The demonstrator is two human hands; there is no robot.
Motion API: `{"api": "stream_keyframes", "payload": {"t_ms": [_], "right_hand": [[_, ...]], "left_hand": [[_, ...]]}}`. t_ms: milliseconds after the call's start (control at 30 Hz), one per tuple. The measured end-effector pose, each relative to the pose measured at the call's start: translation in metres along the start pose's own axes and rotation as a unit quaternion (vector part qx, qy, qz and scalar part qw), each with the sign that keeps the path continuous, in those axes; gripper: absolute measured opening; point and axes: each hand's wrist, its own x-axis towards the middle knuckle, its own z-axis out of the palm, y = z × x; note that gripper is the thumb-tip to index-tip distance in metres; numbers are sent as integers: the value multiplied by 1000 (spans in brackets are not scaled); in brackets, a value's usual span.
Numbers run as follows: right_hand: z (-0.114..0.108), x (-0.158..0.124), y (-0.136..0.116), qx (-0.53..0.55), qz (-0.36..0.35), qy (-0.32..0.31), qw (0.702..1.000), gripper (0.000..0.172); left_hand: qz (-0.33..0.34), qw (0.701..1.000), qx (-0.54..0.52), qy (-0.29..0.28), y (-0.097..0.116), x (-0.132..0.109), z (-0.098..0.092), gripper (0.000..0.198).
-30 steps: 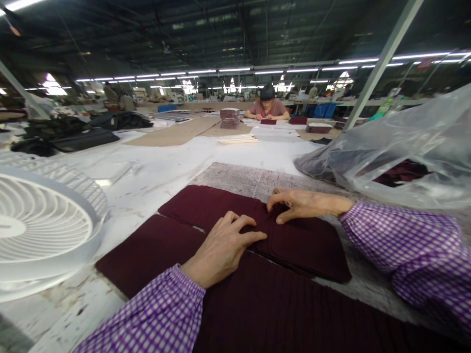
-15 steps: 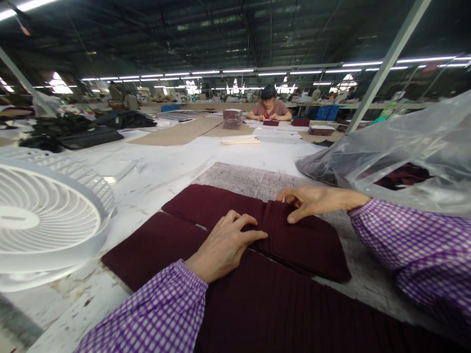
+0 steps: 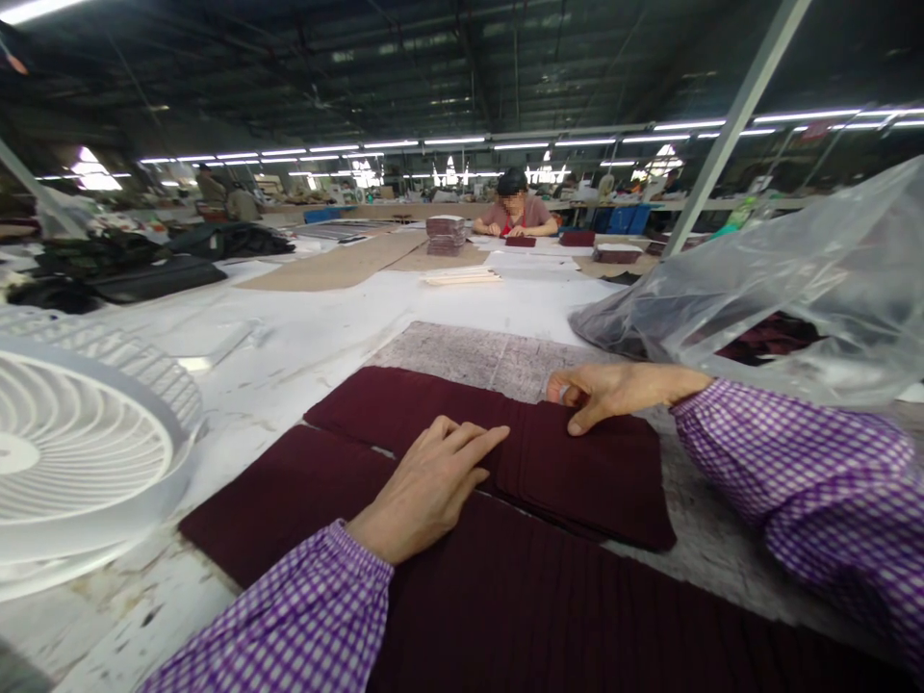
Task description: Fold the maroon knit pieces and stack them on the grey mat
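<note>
Dark maroon fabric pieces (image 3: 592, 472) lie overlapped in a far row, their edges fanned near the middle. My right hand (image 3: 603, 390) is at the far edge of this row, thumb on top and fingers curled over the edge, pinching the cloth. My left hand (image 3: 433, 481) rests on the same row to the left of the fanned edges, fingers stretched out, palm down. A nearer row of maroon pieces (image 3: 549, 606) runs along the front, partly covered by my left hand and sleeve.
A grey mottled sheet (image 3: 462, 348) lies under the cloth on the white table (image 3: 346, 327). At left is a white fan (image 3: 87, 452), at right a clear plastic bag (image 3: 722, 298) with maroon cloth. Across the table, a person (image 3: 516, 212) works beside stacked pieces (image 3: 446, 236).
My left hand has straightened its fingers, its index now reaching farther forward over the cloth. My right hand stays at the far edge. The view has shifted slightly.
</note>
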Motion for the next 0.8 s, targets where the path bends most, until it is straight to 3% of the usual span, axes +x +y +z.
{"api": "stream_keyframes", "payload": {"t_ms": [400,600,700,800], "right_hand": [[-2,3,8,2,-2,1,1000,38],[-3,2,9,35,-9,-37,999,37],[-3,2,5,-20,-3,-19,1000,37],[0,0,-2,-117,20,17,993,47]], "left_hand": [[19,1000,3,-6,1,-1,-2,35],[25,1000,16,-9,0,-2,-2,35],[24,999,33,-12,0,-2,-1,37],[33,998,50,-29,0,-3,-1,43]]}}
